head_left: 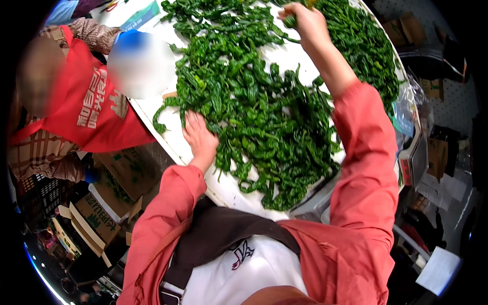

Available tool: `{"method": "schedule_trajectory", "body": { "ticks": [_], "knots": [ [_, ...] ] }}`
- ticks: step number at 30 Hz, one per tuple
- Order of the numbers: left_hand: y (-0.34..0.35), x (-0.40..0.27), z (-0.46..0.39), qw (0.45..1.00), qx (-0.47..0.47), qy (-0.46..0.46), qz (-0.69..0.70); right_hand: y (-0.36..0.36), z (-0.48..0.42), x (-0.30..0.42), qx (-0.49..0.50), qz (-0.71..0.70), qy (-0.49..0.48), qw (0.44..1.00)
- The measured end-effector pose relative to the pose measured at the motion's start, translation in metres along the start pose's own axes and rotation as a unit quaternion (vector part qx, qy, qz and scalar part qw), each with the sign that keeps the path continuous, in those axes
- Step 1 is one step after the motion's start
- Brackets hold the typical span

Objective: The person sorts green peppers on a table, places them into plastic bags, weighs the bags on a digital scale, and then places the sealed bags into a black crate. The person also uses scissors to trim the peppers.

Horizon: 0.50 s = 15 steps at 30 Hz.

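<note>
Wrinkled green peppers [244, 95] lie in a broad heap across a white tabletop [274, 57]. My left hand [200, 137] rests palm down at the heap's left edge, its fingers against the outermost peppers and nothing visible in its grasp. Farther out, my right hand [305, 23] reaches over the table with its fingers curled around a green pepper [290, 21]. A small yellow-brown thing [311, 4] shows just beyond its knuckles, too cut off to name. More peppers [354, 49] spread along the table's right side.
At the left a person in a red apron [87, 99] stands by the table, with a blue-gloved hand [91, 174] low down. Open cardboard boxes [91, 217] and a black plastic crate [47, 194] sit below. Right of the table are a scale [413, 160] and plastic bags [404, 106].
</note>
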State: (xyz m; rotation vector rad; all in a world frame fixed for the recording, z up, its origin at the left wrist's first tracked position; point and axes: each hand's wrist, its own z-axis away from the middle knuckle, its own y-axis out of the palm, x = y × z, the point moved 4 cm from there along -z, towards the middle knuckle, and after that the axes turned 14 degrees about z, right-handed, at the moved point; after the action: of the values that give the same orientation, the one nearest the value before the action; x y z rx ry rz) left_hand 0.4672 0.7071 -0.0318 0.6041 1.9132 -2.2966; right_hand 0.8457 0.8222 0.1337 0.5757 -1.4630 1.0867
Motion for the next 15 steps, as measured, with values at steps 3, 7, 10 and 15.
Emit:
{"method": "schedule_trajectory", "body": {
  "ticks": [3, 7, 10, 15],
  "knots": [
    [0.001, 0.008, 0.003, 0.999, -0.025, -0.011, -0.027, -0.027, 0.151, 0.004, 0.026, 0.026, 0.041, 0.998],
    [0.0, 0.002, 0.003, 0.996, -0.075, 0.038, -0.037, -0.056, 0.382, -0.032, 0.056, -0.076, 0.352, 0.931],
    [0.001, -0.002, 0.003, 0.993, -0.095, 0.049, -0.048, -0.035, 0.523, -0.072, -0.006, -0.18, 0.529, 0.829],
    [-0.004, 0.003, 0.006, 0.992, -0.108, 0.043, -0.039, 0.008, 0.566, -0.15, -0.229, -0.149, 0.507, 0.817]
  ]
}}
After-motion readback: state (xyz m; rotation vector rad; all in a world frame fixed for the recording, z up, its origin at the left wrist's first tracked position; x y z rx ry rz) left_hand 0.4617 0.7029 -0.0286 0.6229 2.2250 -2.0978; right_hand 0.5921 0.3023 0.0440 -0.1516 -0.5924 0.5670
